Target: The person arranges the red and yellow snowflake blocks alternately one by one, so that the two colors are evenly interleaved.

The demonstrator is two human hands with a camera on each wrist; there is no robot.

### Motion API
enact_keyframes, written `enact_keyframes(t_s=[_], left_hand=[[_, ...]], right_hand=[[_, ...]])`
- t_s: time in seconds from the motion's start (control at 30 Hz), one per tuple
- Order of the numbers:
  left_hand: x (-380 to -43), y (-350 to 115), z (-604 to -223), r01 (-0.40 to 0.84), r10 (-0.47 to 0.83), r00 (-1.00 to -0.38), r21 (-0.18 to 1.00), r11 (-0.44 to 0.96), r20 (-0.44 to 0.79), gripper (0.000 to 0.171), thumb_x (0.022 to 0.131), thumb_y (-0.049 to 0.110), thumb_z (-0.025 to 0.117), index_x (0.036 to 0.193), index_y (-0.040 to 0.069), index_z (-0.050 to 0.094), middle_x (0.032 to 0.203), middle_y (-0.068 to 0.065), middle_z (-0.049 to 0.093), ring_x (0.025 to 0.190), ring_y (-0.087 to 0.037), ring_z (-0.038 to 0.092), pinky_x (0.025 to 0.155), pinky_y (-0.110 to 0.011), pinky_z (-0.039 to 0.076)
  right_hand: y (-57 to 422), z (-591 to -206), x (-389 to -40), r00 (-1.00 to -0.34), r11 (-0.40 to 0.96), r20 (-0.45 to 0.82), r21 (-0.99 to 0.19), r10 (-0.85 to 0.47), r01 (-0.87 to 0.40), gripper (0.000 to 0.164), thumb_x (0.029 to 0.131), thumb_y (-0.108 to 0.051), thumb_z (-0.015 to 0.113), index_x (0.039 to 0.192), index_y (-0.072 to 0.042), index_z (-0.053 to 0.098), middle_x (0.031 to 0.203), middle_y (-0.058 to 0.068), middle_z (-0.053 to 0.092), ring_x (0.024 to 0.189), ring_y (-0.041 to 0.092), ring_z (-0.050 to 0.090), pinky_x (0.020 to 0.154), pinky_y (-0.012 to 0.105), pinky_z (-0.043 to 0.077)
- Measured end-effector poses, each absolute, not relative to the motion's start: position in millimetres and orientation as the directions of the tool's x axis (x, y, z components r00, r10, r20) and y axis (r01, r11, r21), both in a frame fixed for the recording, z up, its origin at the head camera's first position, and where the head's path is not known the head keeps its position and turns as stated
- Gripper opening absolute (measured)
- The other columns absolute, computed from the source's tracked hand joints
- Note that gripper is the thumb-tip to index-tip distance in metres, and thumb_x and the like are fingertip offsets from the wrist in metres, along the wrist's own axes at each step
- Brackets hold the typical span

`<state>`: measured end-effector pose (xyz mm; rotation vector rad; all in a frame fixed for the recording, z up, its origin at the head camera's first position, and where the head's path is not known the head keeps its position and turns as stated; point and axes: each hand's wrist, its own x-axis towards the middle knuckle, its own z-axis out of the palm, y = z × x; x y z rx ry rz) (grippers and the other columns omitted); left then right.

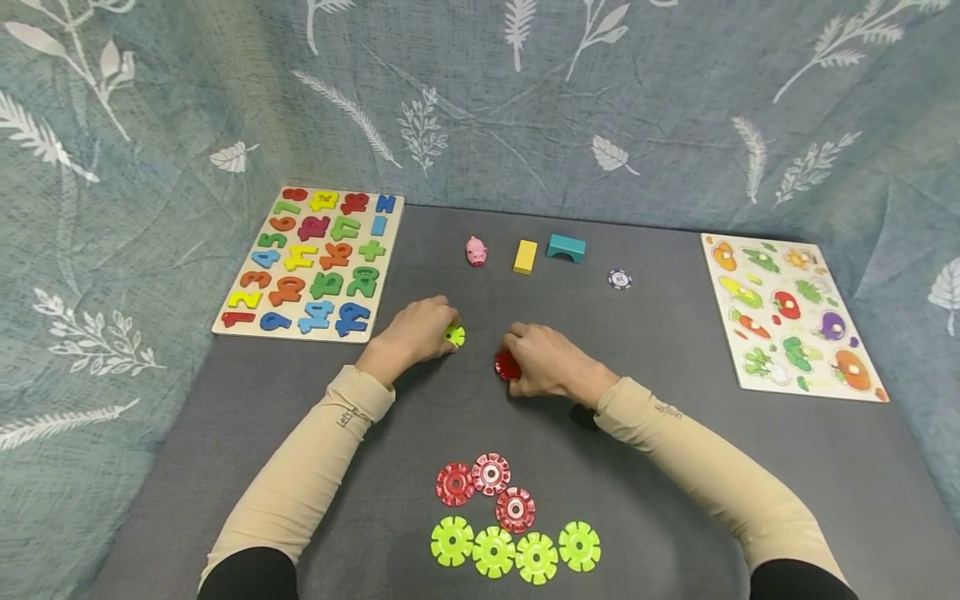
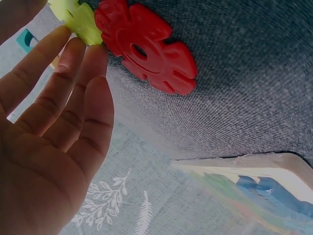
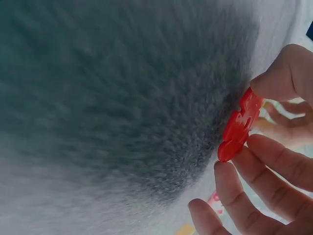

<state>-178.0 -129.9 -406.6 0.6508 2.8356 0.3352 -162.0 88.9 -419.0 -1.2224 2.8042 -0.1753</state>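
Note:
My left hand (image 1: 418, 332) pinches a yellow-green notched disc (image 1: 455, 336) near the middle of the table. In the left wrist view, the thumb and fingertips meet at that green disc (image 2: 83, 22). A red notched disc (image 2: 151, 51) sits right beside it there; I cannot tell whether the two are joined. My right hand (image 1: 551, 362) is just to the right and grips a red notched disc (image 1: 507, 365), partly covered by its fingers in the head view. In the right wrist view, this red disc (image 3: 240, 128) stands tilted between thumb and fingertips.
Nearest me lie red discs (image 1: 515, 509) and a row of several green discs (image 1: 493, 552). A number puzzle board (image 1: 379, 287) is at left, a vegetable puzzle board (image 1: 757, 367) at right. Behind are a pink pig (image 1: 476, 251), yellow block (image 1: 525, 257), teal arch (image 1: 566, 247) and poker chip (image 1: 619, 279).

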Motion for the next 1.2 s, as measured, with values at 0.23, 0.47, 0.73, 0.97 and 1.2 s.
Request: enact_keyframes(t_s=[0.23, 0.47, 0.73, 0.97, 1.2], left_hand=[[-178, -130, -407, 0.396, 0.443, -0.884, 0.260, 0.881, -0.153, 0.034, 0.083, 0.021, 0.076, 0.110, 0.002, 0.069, 0.102, -0.012, 0.063, 0.086, -0.023, 0.059, 0.080, -0.041, 0.051], [-178, -130, -408, 0.389, 0.435, -0.885, 0.249, 0.887, -0.167, 0.035, 0.083, 0.022, 0.076, 0.111, 0.003, 0.069, 0.103, -0.012, 0.062, 0.086, -0.022, 0.057, 0.080, -0.040, 0.051], [-178, -130, -407, 0.402, 0.445, -0.881, 0.242, 0.883, -0.160, 0.033, 0.083, 0.022, 0.077, 0.108, 0.003, 0.070, 0.099, -0.011, 0.062, 0.082, -0.021, 0.056, 0.074, -0.039, 0.051], [-178, -131, -410, 0.408, 0.450, -0.880, 0.245, 0.879, -0.149, 0.034, 0.082, 0.022, 0.077, 0.109, 0.002, 0.070, 0.099, -0.011, 0.062, 0.082, -0.021, 0.057, 0.075, -0.039, 0.051], [-179, -132, -409, 0.404, 0.449, -0.880, 0.250, 0.880, -0.158, 0.034, 0.082, 0.022, 0.077, 0.110, 0.003, 0.069, 0.101, -0.011, 0.062, 0.084, -0.021, 0.057, 0.076, -0.040, 0.052]], right_hand=[[71, -418, -184, -0.693, 0.691, -0.055, -0.166, -0.719, -0.703, 0.039, 0.069, -0.025, 0.076, 0.100, -0.003, 0.066, 0.092, 0.008, 0.062, 0.075, 0.017, 0.059, 0.067, 0.029, 0.052], [57, -419, -200, -0.714, 0.717, -0.095, -0.180, -0.694, -0.674, 0.039, 0.071, -0.025, 0.075, 0.102, -0.003, 0.067, 0.093, 0.008, 0.062, 0.077, 0.018, 0.058, 0.069, 0.029, 0.051], [47, -418, -207, -0.715, 0.724, -0.129, -0.195, -0.688, -0.662, 0.038, 0.073, -0.027, 0.075, 0.103, -0.004, 0.069, 0.094, 0.008, 0.061, 0.078, 0.018, 0.057, 0.068, 0.029, 0.050], [46, -418, -210, -0.715, 0.724, -0.136, -0.231, -0.686, -0.650, 0.039, 0.077, -0.028, 0.075, 0.108, -0.005, 0.069, 0.099, 0.009, 0.062, 0.081, 0.018, 0.058, 0.071, 0.029, 0.051], [51, -420, -212, -0.694, 0.699, -0.128, -0.258, -0.709, -0.667, 0.040, 0.081, -0.027, 0.072, 0.115, -0.005, 0.067, 0.105, 0.009, 0.065, 0.087, 0.019, 0.059, 0.076, 0.031, 0.053]])
